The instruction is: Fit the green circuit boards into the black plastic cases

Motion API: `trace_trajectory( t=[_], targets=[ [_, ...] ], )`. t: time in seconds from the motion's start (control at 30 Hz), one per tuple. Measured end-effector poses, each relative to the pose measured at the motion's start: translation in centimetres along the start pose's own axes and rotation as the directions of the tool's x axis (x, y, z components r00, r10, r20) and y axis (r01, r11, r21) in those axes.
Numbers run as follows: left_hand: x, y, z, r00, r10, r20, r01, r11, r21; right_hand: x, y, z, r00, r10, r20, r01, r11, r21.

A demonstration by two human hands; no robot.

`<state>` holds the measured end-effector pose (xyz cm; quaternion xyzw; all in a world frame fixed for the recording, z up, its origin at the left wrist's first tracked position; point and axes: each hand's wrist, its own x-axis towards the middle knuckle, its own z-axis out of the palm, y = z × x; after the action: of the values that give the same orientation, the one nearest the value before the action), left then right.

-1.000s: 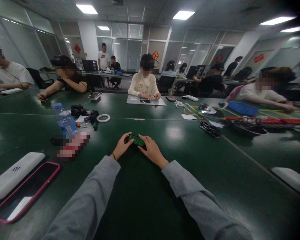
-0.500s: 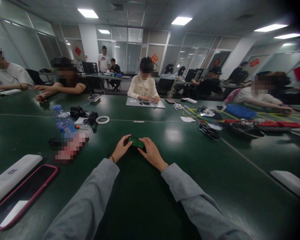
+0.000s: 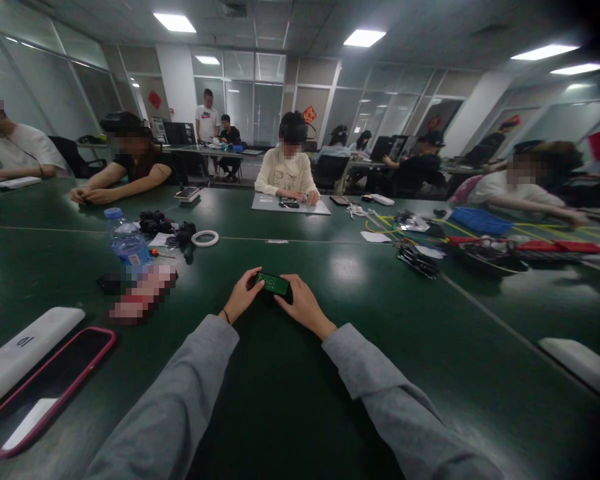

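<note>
Small flat green circuit board (image 3: pixel 273 284) held between left hand (image 3: pixel 242 298) and right hand (image 3: pixel 303 305) (both pinching ends), long axis left-right, just above dark green worktop (image 3: pixel 380 313).

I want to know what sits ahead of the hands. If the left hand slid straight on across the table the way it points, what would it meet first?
The left hand points up and right, and its fingertips already touch the small green rectangular circuit board, so that comes first. Beyond it the dark green table looks bare, though depth is hard to judge.
</note>
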<state>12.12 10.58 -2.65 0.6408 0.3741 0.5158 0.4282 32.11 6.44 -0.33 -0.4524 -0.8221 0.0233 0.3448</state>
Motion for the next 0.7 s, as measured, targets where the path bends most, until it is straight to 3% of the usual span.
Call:
trace_trajectory(
  t=[0.2, 0.7],
  targets=[
    [0.2, -0.5, 0.0, 1.0, -0.004, -0.02, 0.004, 1.0, 0.017, -0.1, -0.1, 0.0, 0.999, 0.034, 0.031, -0.035, 0.999, 0.024],
    [-0.1, 0.9, 0.0, 0.999, -0.028, -0.038, 0.029, 0.999, 0.022, -0.1, -0.5, -0.4, 0.998, -0.002, 0.064, 0.002, 1.0, -0.006]
  ],
)
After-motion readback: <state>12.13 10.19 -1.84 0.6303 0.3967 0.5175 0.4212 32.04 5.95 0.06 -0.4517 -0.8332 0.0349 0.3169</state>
